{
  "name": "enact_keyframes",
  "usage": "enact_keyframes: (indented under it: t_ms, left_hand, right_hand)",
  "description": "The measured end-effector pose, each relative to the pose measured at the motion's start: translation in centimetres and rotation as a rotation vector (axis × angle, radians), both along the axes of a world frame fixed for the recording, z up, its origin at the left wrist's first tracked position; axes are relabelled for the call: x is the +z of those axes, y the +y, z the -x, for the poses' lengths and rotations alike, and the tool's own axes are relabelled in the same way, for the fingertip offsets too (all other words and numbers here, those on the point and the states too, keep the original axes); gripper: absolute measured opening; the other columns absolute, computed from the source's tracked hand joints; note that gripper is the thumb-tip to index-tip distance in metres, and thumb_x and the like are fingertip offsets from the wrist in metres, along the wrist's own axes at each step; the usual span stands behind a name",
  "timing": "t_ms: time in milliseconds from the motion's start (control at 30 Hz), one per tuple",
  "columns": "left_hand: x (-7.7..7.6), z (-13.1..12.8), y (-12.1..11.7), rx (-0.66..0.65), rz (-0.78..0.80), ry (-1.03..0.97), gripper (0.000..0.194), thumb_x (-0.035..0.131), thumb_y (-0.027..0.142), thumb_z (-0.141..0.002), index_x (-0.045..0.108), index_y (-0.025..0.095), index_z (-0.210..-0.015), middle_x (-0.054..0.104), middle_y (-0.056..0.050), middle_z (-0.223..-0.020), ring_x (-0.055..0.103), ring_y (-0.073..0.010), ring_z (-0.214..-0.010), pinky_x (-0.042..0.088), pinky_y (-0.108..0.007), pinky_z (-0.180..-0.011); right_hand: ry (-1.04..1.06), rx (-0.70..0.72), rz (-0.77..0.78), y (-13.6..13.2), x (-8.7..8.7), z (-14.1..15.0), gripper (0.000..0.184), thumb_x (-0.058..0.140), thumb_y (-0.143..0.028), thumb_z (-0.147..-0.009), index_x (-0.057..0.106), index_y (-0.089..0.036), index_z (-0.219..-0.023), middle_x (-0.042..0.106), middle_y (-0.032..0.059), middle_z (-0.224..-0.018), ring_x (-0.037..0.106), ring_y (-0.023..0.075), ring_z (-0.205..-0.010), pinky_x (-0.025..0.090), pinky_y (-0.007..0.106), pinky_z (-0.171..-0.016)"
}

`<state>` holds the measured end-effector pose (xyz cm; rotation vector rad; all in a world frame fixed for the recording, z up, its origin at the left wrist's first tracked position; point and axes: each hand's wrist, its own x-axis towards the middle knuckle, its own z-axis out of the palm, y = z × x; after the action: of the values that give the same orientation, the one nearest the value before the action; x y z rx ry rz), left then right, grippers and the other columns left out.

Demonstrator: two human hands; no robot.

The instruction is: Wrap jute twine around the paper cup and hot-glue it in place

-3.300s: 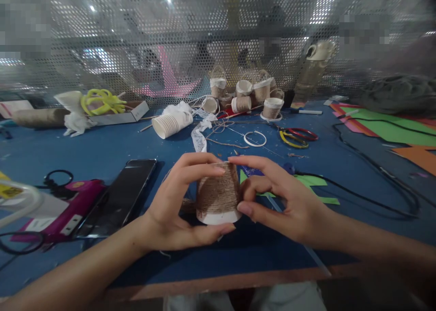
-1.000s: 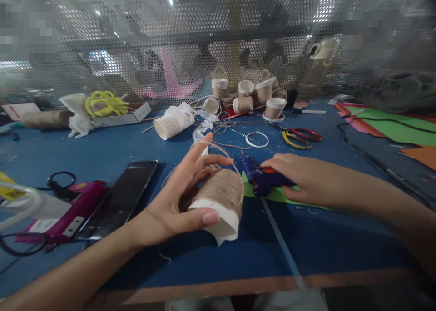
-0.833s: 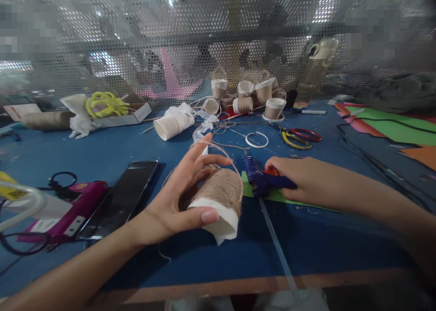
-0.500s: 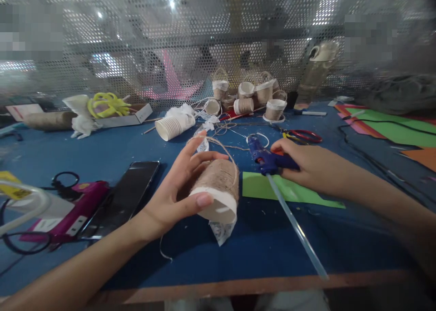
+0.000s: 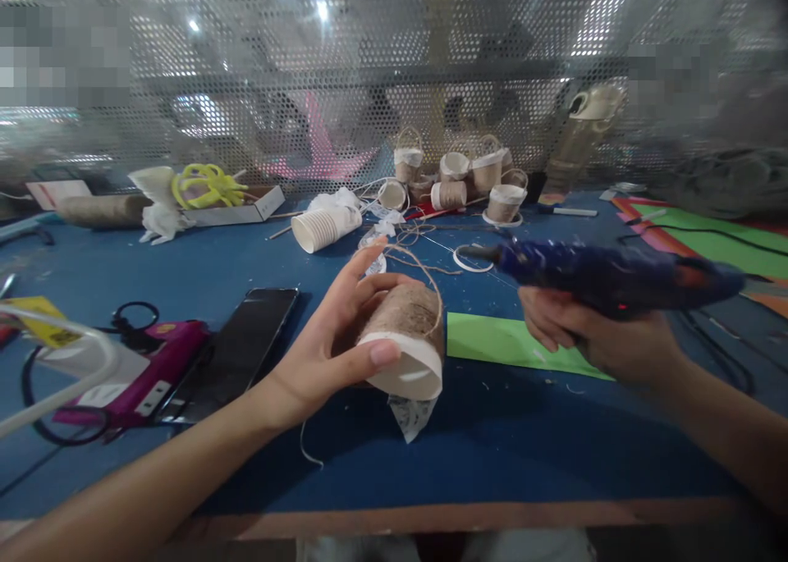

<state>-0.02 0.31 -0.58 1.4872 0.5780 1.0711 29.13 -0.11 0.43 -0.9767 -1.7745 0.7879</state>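
My left hand [image 5: 332,340] is wrapped round a paper cup [image 5: 410,316] wound with brown twine. The cup lies tilted, its white rim toward me, and a twine loop arches over its far side. A crumpled piece of thin white material [image 5: 411,418] pokes out beneath the rim. To the right, my right hand [image 5: 603,332] grips a dark blue hot glue gun [image 5: 591,271], its nozzle pointing left, clear of the cup. A small red light glows on the gun's body. Under the gun lies a light green paper strip [image 5: 492,338].
At the left are a phone [image 5: 246,340] and a magenta power strip [image 5: 148,365] with cables. Behind stand stacked paper cups [image 5: 317,227] and several twine-wrapped cups [image 5: 486,172]. Coloured sheets [image 5: 707,234] lie at the right, and a perforated metal screen [image 5: 369,45] closes the back.
My right hand has moved right and swung the glue gun from pointing away to pointing left. My left hand keeps its hold on the cup.
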Motion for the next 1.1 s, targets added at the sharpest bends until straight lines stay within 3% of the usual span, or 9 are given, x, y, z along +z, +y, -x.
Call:
enact_keyframes:
  t_ms: [200,333,567,933,1100]
  left_hand:
    - [-0.1,0.1,0.1,-0.011,-0.017,-0.027,0.072,0.075,0.045,-0.086,0.043,0.04,-0.151,0.062,-0.005,-0.136,0.058,-0.0309,-0.13,0.048,-0.042,-0.105]
    - [0.2,0.0,-0.2,0.053,-0.002,-0.023,0.078,0.075,0.049,-0.084,0.041,0.036,-0.153,0.061,-0.007,-0.136,0.057,-0.0331,-0.13,0.049,-0.044,-0.105]
    - [0.4,-0.1,-0.3,0.101,-0.017,-0.065,0.08,0.079,0.048,-0.08,0.044,0.033,-0.151,0.062,-0.009,-0.138,0.061,-0.0326,-0.125,0.052,-0.042,-0.102]
    - [0.3,-0.2,-0.4,0.029,-0.141,0.003,0.074,0.08,0.04,-0.082,0.045,0.038,-0.147,0.06,-0.007,-0.137,0.059,-0.0316,-0.129,0.052,-0.047,-0.108]
    - [0.4,-0.2,-0.5,0.046,-0.111,-0.026,0.074,0.082,0.038,-0.079,0.048,0.039,-0.145,0.061,-0.006,-0.136,0.058,-0.0319,-0.129,0.051,-0.047,-0.108]
  right_hand:
    - [-0.249,0.154,-0.29,-0.3,0.7,0.2,0.02,0.069,-0.024,-0.086,0.054,-0.024,-0.072,0.058,-0.0025,-0.079,0.051,0.0151,-0.064,0.039,0.031,-0.057]
    - [-0.308,0.193,-0.361,0.1,0.7,0.2,0.028,0.065,-0.033,-0.089,0.044,-0.024,-0.072,0.054,-0.0036,-0.079,0.049,0.0144,-0.063,0.035,0.031,-0.055]
    - [-0.321,0.191,-0.38,-0.1,0.8,-0.1,0.031,0.064,-0.031,-0.089,0.04,-0.024,-0.072,0.05,-0.0048,-0.077,0.047,0.013,-0.063,0.035,0.03,-0.055]
    - [-0.299,0.187,-0.368,-0.3,0.9,0.1,0.028,0.066,-0.028,-0.085,0.041,-0.024,-0.072,0.05,-0.0031,-0.076,0.046,0.0135,-0.062,0.032,0.03,-0.054]
    - [-0.311,0.186,-0.371,-0.4,1.2,0.0,0.03,0.067,-0.031,-0.086,0.041,-0.023,-0.072,0.051,-0.0035,-0.076,0.046,0.0126,-0.062,0.032,0.029,-0.055]
